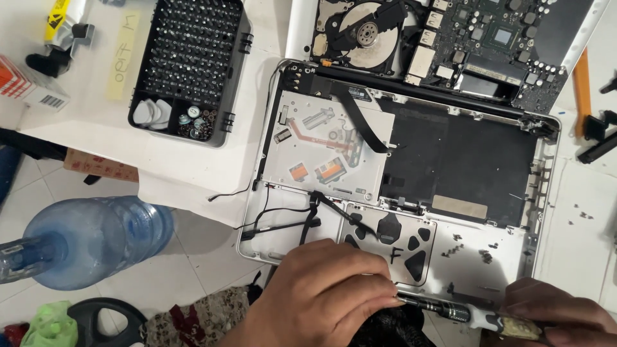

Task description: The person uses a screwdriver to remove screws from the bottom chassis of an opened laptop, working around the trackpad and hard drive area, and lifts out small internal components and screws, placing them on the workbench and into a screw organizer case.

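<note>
At six o'clock, your left hand [321, 292] rests fingers curled on the opened laptop chassis [398, 167]; at five o'clock, your right hand [556, 315] grips closed around a screwdriver [450, 311].

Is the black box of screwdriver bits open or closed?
Open. The bit case has no lid over it: its rows of bits show from above, and its lower compartment shows white picks and small round parts.

A white surface [193, 168] fills the upper part of the view, evenly lit, its edge dropping to a floor [193, 257] of pale square tiles at the lower left. On the tiles lie a large blue water bottle [96, 239], a dark round weight plate [106, 321] and a patterned rug [205, 318].
</note>
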